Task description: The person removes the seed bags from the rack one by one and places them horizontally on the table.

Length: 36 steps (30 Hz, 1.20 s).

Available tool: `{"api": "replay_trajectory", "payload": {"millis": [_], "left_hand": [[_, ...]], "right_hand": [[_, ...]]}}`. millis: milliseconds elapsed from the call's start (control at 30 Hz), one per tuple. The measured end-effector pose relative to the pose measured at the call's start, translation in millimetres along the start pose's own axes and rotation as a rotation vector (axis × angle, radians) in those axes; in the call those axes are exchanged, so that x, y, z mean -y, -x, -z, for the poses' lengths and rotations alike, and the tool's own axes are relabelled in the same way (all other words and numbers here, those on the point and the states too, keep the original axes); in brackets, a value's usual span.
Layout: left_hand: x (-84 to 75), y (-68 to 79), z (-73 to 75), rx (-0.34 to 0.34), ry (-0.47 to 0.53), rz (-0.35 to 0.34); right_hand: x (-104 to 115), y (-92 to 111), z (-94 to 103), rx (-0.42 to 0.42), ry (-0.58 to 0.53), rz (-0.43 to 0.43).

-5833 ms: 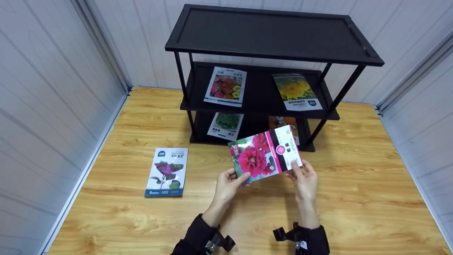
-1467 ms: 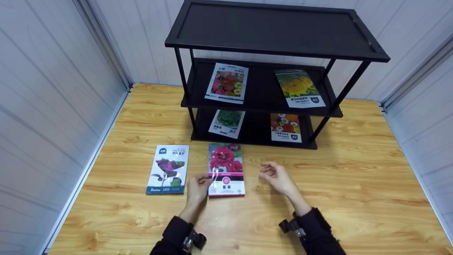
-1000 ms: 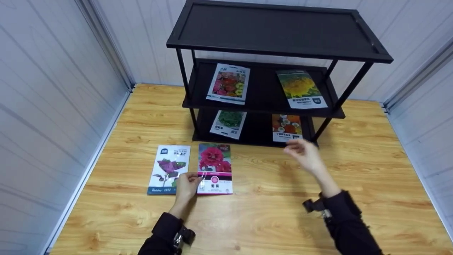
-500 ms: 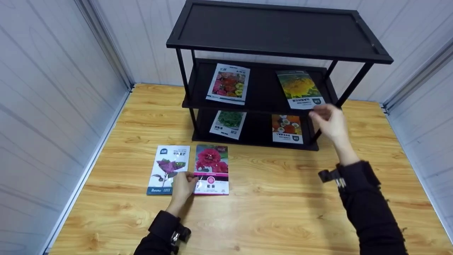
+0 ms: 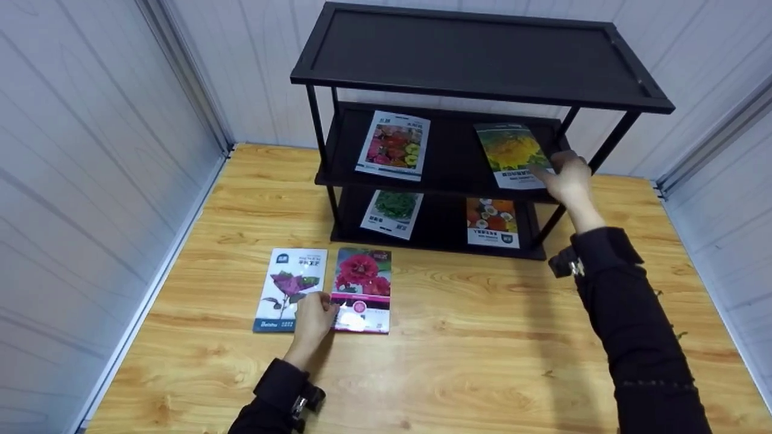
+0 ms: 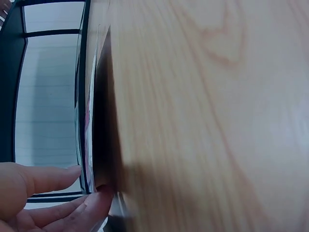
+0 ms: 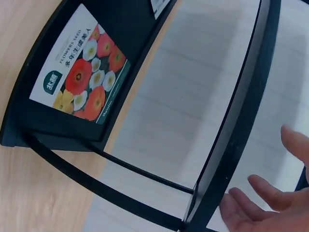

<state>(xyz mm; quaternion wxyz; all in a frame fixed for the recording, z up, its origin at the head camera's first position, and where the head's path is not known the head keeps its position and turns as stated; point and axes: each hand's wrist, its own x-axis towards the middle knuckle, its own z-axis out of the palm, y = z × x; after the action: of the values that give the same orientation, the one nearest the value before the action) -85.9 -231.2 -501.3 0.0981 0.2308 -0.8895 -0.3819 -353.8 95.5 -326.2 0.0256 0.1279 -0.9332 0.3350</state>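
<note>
My left hand [image 5: 313, 316] pinches the left edge of a seed packet with pink flowers [image 5: 360, 277]. In the left wrist view, thumb and fingers meet at the edge of this packet [image 6: 91, 121], which stands a little off the wood. Left of it lies a seed packet with a purple flower [image 5: 294, 271], partly behind the hand. My right hand [image 5: 570, 178] is at the right front of the middle shelf, overlapping the corner of a yellow-flower seed packet [image 5: 511, 150]. The right wrist view shows its fingers spread and holding nothing.
A black three-tier rack [image 5: 482, 54] stands at the back. A packet of mixed flowers [image 5: 395, 144] lies on its middle shelf. Below lie a green-leaf packet [image 5: 393, 211] and a poppy packet [image 5: 491, 223]. Panel walls [image 5: 108, 120] enclose the wooden surface [image 5: 458, 361].
Both hands held the pink-flower packet raised; it now lies beside the purple-flower packet, slid left by my left hand. My right hand let go and moved up and right to the middle shelf.
</note>
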Motion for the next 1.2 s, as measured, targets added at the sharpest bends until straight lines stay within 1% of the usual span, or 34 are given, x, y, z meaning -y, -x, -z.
{"api": "replay_trajectory", "payload": {"millis": [133, 267, 333, 533, 800, 867, 1000, 1067, 1200], "left_hand": [[0.2, 2.0, -0.6, -0.026, -0.006, -0.025], [1.0, 3.6, -0.4, -0.048, -0.002, -0.05], [0.6, 4.1, 0.2, -0.049, -0.003, -0.053], [-5.3, 5.9, 2.1, -0.042, -0.009, -0.034], [-15.6, 7.9, 3.8, -0.083, -0.013, -0.053], [-18.4, 8.0, 3.2, -0.082, 0.001, -0.07], [-25.3, 8.2, 1.4, -0.069, 0.053, -0.099], [-28.8, 8.6, 0.6, -0.065, 0.084, -0.11], [-35.7, 9.5, -1.7, -0.062, 0.112, -0.128]], "right_hand": [[-0.7, -6.4, 2.1, 0.069, 0.041, -0.057], [-2.1, -10.8, 2.3, 0.11, 0.079, -0.096], [-2.0, -11.6, 2.5, 0.119, 0.072, -0.099], [1.8, -14.6, 2.1, 0.128, 0.055, -0.107], [2.0, -23.3, 0.2, 0.15, 0.156, -0.147], [2.1, -25.2, 0.0, 0.151, 0.175, -0.157], [3.1, -27.5, 0.9, 0.157, 0.176, -0.183], [4.3, -28.5, 1.7, 0.171, 0.17, -0.201], [6.7, -30.2, 3.1, 0.222, 0.166, -0.244]]}}
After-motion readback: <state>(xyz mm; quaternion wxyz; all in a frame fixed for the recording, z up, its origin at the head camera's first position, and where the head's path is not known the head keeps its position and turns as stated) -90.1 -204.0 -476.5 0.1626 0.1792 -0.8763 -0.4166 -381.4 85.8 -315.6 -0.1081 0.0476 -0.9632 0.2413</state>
